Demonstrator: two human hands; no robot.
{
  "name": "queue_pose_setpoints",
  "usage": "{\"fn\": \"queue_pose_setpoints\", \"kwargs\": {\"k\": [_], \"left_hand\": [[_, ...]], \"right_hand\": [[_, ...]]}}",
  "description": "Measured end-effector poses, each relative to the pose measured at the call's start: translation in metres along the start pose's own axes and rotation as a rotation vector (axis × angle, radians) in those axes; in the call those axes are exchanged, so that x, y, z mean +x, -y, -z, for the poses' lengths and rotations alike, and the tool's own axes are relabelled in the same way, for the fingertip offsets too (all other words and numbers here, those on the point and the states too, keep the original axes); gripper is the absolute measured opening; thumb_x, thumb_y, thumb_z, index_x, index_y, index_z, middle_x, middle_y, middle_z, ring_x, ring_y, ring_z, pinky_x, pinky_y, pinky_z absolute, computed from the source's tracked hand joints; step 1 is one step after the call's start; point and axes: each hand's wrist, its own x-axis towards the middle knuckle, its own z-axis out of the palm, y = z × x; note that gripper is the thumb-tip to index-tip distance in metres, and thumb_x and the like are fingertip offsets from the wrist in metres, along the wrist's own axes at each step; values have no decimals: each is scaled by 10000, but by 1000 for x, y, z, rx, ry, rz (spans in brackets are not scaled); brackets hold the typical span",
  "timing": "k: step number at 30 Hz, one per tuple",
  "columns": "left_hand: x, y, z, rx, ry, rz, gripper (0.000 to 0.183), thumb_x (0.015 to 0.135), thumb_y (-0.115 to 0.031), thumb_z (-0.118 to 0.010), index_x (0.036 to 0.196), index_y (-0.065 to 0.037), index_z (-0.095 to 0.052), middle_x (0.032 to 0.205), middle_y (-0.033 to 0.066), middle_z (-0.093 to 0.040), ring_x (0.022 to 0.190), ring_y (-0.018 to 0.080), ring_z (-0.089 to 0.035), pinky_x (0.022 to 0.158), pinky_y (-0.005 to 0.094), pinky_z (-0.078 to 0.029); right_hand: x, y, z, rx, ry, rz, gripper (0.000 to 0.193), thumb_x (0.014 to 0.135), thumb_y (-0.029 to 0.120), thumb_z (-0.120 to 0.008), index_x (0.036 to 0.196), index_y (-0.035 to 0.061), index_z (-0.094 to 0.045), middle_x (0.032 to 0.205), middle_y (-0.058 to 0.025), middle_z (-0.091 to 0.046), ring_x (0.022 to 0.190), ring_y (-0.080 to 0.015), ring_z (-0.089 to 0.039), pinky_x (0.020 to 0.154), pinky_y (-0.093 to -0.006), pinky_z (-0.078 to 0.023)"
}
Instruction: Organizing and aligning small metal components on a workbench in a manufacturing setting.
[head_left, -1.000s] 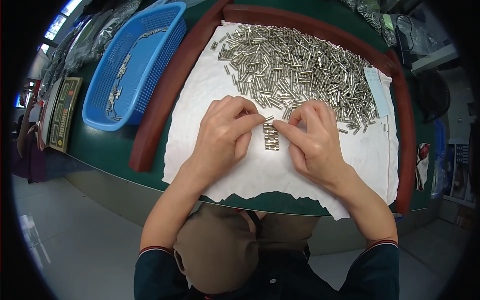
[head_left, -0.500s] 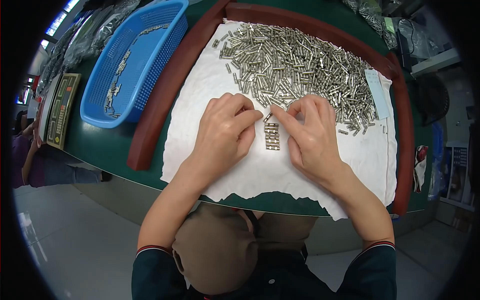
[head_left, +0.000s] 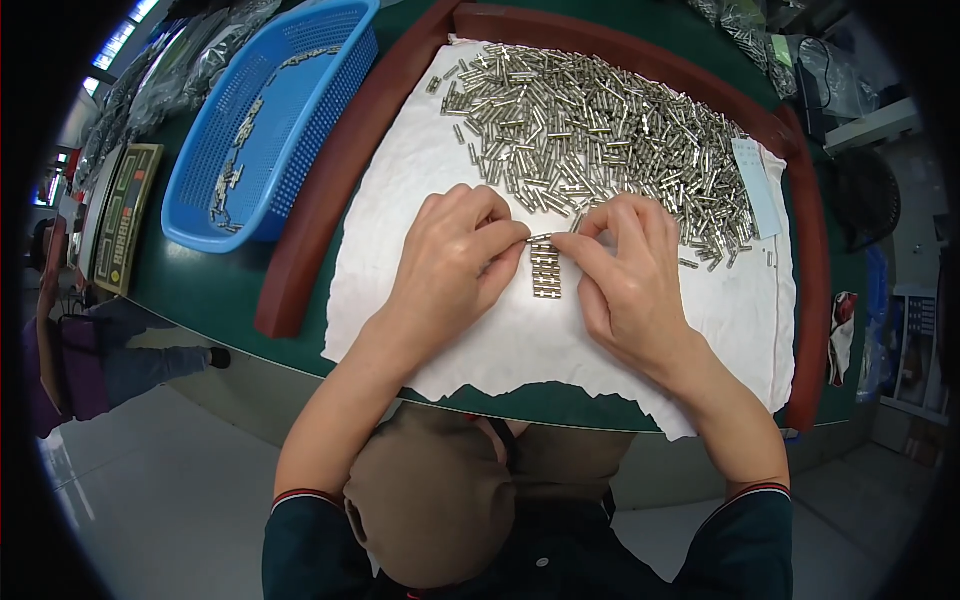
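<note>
On the white cloth (head_left: 470, 360) lies a short strip of shiny metal links (head_left: 546, 275), set side by side in a column. At its far end a single small metal link piece (head_left: 541, 238) bridges my fingertips. My left hand (head_left: 455, 255) pinches the piece's left end between thumb and forefinger. My right hand (head_left: 635, 275), also closed, has its forefinger at the right end; its thumb is bent beside the strip. Just beyond my fingers spreads a large heap of the same loose metal pieces (head_left: 600, 120).
A dark red wooden frame (head_left: 330, 180) borders the cloth on three sides of the green table (head_left: 200, 310). Left of it stands a blue basket (head_left: 280, 170) with some metal pieces inside. A pale blue slip (head_left: 755, 185) lies right of the heap. At far left is another person (head_left: 80, 360).
The small metal piece has turned from slanted to nearly level across the strip's far end. My right fingertips have drawn slightly back to its right end. The other person at left has shifted.
</note>
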Motion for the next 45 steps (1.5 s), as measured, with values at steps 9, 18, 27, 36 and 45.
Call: {"fn": "queue_pose_setpoints", "kwargs": {"k": [9, 18, 27, 36, 45], "left_hand": [[2, 2, -7, -32, -4, -19, 110, 725, -31, -718, 830, -45, -688, 824, 44, -579, 777, 227, -549, 701, 353, -403], [1, -1, -2, -29, -5, -31, 174, 700, 24, -678, 864, -32, -688, 836, 50, -595, 785, 230, -560, 735, 351, -408], [0, 1, -2, -21, -14, -16, 200, 673, 48, -656, 855, -30, -685, 836, 60, -599, 790, 241, -564, 741, 359, -410], [0, 1, -2, -18, -9, -4, 194, 681, 51, -648, 853, -30, -684, 837, 59, -595, 798, 243, -562, 743, 361, -408], [0, 1, 0, -9, -27, -28, 205, 663, 60, -637, 841, -33, -676, 824, 56, -591, 786, 240, -559, 734, 359, -402]], "right_hand": [[-1, -1, 1, -11, -6, -7, 383, 643, -37, -571, 997, 46, -690, 966, -85, -553, 1023, -302, -494, 903, -444, -361], [-2, -2, 4, -5, -28, -10, 353, 634, -34, -588, 957, 52, -701, 921, -79, -558, 994, -299, -509, 880, -432, -370], [-1, 4, 12, 97, 49, 201, 203, 618, 27, -658, 816, 67, -671, 817, -38, -499, 890, -239, -539, 808, -394, -408], [-3, -2, 5, 63, 15, 138, 319, 613, -4, -665, 913, 89, -721, 838, -37, -536, 879, -266, -531, 785, -397, -404], [-4, -2, 10, 77, -5, 154, 249, 645, 9, -664, 889, 50, -686, 852, -62, -536, 930, -273, -543, 826, -415, -416]]}}
